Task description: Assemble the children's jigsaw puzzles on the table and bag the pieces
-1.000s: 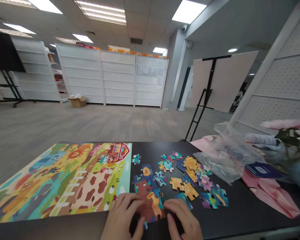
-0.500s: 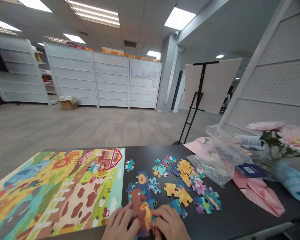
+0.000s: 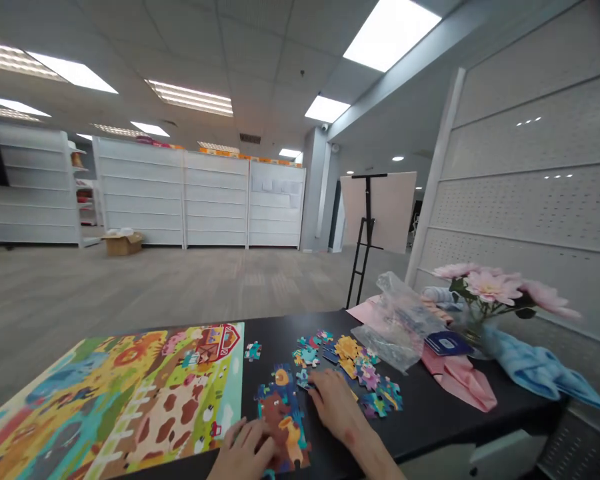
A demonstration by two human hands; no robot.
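Note:
My left hand (image 3: 245, 451) rests with fingers spread at the lower left edge of a partly joined jigsaw (image 3: 279, 427), which shows a brown bear with a golden horn. My right hand (image 3: 336, 403) reaches over the loose pieces, palm down, fingers stretched forward. Its fingertips are at a blue puzzle piece (image 3: 303, 379), partly covered; I cannot make out a grip. Yellow pieces (image 3: 347, 347) and blue-purple pieces (image 3: 387, 397) lie beyond and to the right of this hand. A single teal piece (image 3: 253, 351) lies apart near the farm picture.
A large farm-animal picture (image 3: 175, 400) covers the table's left side. On the right are a clear plastic bag (image 3: 393, 333), pink cloth (image 3: 457, 380), a dark blue box (image 3: 449, 343), blue cloth (image 3: 535, 367) and pink flowers (image 3: 495, 287). An easel (image 3: 367, 227) stands behind the table.
My right hand has left the bear jigsaw and moved up and right onto the loose pieces. My left hand has shifted slightly down the jigsaw's left edge. The camera view has tilted upward.

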